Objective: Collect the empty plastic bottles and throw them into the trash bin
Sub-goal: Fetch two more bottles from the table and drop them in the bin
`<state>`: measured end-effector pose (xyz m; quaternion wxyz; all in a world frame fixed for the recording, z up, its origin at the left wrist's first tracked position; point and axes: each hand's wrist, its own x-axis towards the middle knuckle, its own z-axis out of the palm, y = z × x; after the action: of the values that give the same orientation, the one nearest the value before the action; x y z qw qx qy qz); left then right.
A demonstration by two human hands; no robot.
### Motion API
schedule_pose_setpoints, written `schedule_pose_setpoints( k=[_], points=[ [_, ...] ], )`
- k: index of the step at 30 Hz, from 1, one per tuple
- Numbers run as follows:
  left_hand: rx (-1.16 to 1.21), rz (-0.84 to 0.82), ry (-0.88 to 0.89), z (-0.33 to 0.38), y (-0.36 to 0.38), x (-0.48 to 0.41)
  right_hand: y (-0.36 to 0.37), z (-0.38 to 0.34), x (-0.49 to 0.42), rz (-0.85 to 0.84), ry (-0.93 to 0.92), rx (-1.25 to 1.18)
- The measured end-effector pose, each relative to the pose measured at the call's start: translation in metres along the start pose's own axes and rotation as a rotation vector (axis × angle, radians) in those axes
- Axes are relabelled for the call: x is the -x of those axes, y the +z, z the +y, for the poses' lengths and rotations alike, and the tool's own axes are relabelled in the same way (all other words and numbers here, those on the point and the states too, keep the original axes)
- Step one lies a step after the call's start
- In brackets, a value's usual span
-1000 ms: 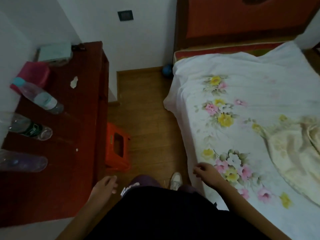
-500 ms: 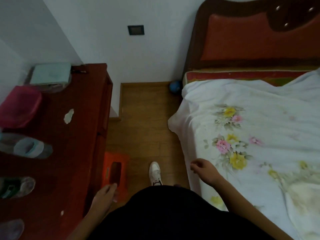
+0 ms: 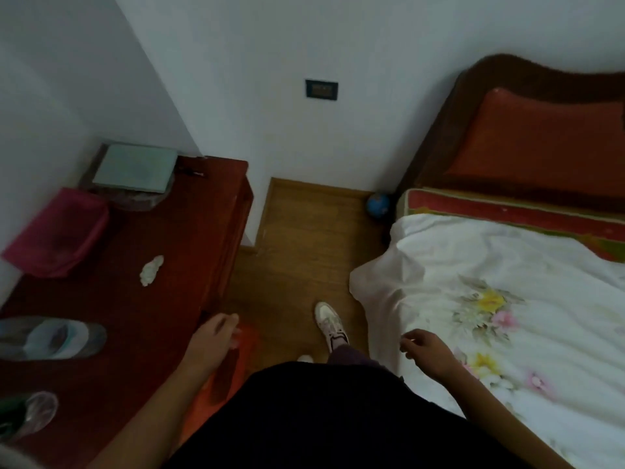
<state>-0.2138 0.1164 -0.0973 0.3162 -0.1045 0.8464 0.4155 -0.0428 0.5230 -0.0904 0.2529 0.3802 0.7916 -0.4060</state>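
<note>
Person stands between red table [image 3: 169, 299] and bed [image 3: 507, 282].
Left hand [image 3: 213, 340] and right hand [image 3: 429, 350] hang empty, fingers loosely curled; blue-labelled bottle [image 3: 57, 338] and green-labelled bottle [image 3: 32, 414] lie on the table.

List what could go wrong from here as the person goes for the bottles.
1. The stool stands on the floor right by the feet, under the left hand; a step toward the cabinet could trip on it.
2. One bottle and the green-labelled bottle sit at the picture's left edge, partly cut off; a poorly seen reach might knock them off the cabinet.
</note>
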Motion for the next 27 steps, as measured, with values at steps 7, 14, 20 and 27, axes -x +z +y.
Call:
schedule_pose_setpoints(
  k=[7, 14, 20, 27],
  points=[
    [0.127, 0.245, -0.226, -0.012, -0.003, 0.020, -0.005, -0.148, -0.090, -0.240, -0.315, 0.294],
    [0.396, 0.541, -0.373, -0.031, 0.011, 0.071, 0.034, -0.308, -0.110, -0.476, -0.659, 0.490],
    [0.544, 0.793, -0.471, -0.050, 0.023, 0.128, 0.095, -0.391, -0.079, -0.629, -0.875, 0.636],
    [0.557, 0.989, -0.527, -0.061, -0.017, 0.163, 0.163, -0.438, -0.025, -0.705, -1.064, 0.621]
  ],
)
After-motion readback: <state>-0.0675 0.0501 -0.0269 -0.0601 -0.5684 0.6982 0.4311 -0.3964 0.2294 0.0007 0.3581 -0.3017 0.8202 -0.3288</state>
